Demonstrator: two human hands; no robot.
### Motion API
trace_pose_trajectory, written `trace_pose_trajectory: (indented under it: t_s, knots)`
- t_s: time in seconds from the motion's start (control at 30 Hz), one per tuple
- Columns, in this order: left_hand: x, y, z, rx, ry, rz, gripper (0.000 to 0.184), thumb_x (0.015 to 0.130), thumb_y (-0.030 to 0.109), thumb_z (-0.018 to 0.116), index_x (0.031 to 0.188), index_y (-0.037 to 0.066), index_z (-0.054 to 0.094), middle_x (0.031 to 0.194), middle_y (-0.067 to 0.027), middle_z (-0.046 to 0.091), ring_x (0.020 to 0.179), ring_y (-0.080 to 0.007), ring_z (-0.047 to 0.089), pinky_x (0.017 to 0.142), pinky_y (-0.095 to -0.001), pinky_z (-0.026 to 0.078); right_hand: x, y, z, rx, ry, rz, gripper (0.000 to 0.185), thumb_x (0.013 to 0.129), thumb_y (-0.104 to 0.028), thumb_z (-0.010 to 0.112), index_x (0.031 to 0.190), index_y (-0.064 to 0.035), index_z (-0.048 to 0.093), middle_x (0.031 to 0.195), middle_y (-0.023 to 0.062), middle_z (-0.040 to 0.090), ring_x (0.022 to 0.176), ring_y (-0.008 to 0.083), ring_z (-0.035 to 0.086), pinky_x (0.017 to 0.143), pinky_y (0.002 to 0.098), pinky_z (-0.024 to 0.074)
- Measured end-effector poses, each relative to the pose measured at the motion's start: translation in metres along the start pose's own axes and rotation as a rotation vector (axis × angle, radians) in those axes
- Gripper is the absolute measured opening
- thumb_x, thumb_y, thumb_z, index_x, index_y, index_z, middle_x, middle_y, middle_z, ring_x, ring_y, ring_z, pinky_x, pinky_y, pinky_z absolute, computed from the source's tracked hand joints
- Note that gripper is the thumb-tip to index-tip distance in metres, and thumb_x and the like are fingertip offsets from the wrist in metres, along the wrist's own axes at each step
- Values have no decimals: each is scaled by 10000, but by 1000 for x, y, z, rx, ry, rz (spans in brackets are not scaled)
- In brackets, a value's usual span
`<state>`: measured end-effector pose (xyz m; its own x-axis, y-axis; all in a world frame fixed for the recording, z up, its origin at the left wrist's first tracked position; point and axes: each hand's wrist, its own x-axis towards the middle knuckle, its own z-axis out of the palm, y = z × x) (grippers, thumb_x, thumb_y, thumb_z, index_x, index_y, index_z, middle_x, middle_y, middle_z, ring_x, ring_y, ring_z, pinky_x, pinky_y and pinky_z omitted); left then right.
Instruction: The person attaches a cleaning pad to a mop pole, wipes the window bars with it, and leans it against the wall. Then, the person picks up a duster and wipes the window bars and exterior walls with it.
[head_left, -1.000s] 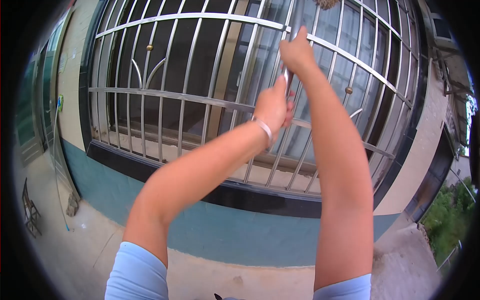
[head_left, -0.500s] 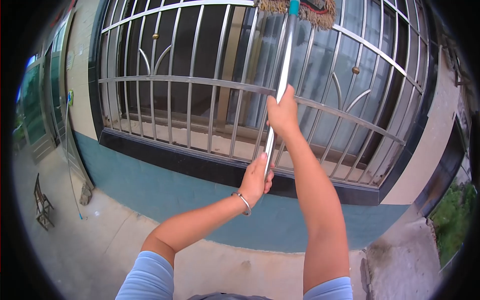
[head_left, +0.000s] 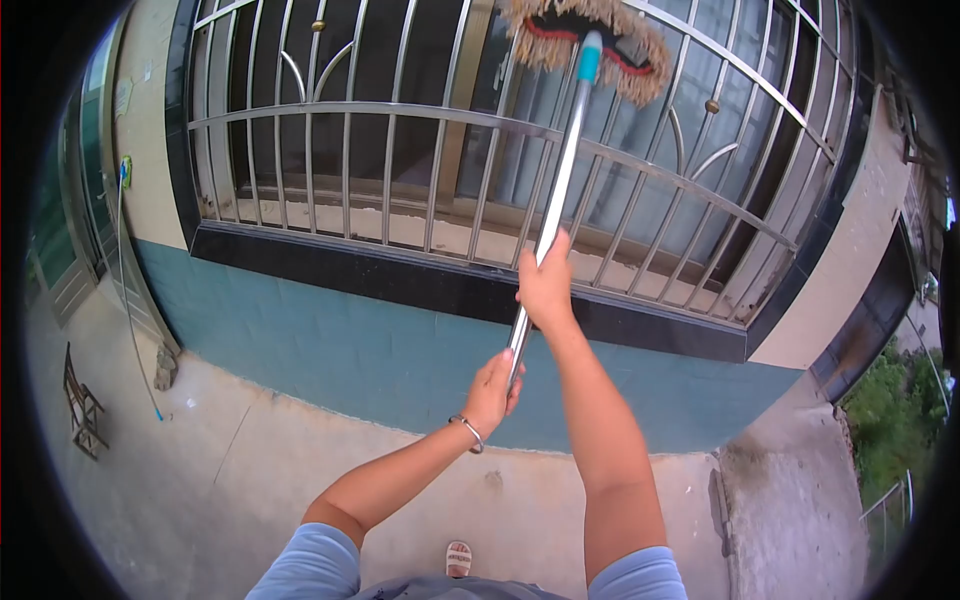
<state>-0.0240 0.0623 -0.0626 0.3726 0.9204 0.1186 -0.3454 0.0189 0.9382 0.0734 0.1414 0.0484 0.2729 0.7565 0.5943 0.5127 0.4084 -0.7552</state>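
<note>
Both my hands are wrapped around the shiny metal pole of a mop (head_left: pixel 563 185). Lower on the pole, near its end, is my left hand (head_left: pixel 490 392), with a bracelet at the wrist. My right hand (head_left: pixel 546 285) grips higher up, in front of the dark window ledge. At the far end, past a teal collar, the shaggy beige mop head (head_left: pixel 640 75) with its red-edged dark backing lies against or just in front of the window bars (head_left: pixel 440 112). Whether it touches them I cannot tell.
Behind the bars is a sliding window (head_left: pixel 400 60) above a black ledge (head_left: pixel 330 265) and teal lower wall (head_left: pixel 300 330). On the left, a long-handled tool (head_left: pixel 124 270) leans near a small wooden chair (head_left: pixel 84 405). Plants (head_left: pixel 890 420) grow at right.
Both hands have moved down and slightly left with the pole. The mop head has come lower, so more of it shows. A sandalled foot now appears at the bottom.
</note>
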Motion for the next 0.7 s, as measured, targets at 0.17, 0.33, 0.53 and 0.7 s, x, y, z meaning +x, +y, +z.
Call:
trace_pose_trajectory:
  t_s: [0.17, 0.33, 0.53, 0.7]
  knots:
    - [-41, -68, -25, 10, 31, -89, 461, 936, 490, 301, 862, 69, 473, 561, -8, 423, 415, -97, 395, 383, -234, 318, -69, 55, 23, -8, 46, -29, 448, 854, -107, 495, 1233, -56, 262, 638, 87, 509, 427, 166, 512, 380, 305, 433]
    - [-95, -118, -44, -32, 47, -197, 470, 940, 486, 283, 862, 63, 473, 557, -10, 418, 397, -100, 384, 378, -233, 318, -148, 66, 34, 39, -31, 241, 519, 833, -123, 496, 1285, -63, 248, 746, 179, 577, 657, 341, 601, 595, 403, 459]
    - [-120, -127, -44, -30, 57, -167, 470, 942, 478, 277, 858, 58, 471, 544, -9, 409, 382, -95, 378, 354, -226, 302, -170, 74, 37, 69, 25, 119, 478, 849, -88, 483, 1271, -95, 257, 675, 74, 509, 461, 141, 498, 400, 291, 430]
    - [-145, -143, -44, -54, 143, -179, 434, 939, 466, 320, 821, 83, 488, 508, 21, 392, 359, -65, 339, 326, -208, 271, -199, 79, 41, 81, 23, 183, 463, 846, -87, 483, 1257, -85, 269, 664, 74, 508, 467, 147, 504, 398, 291, 427]
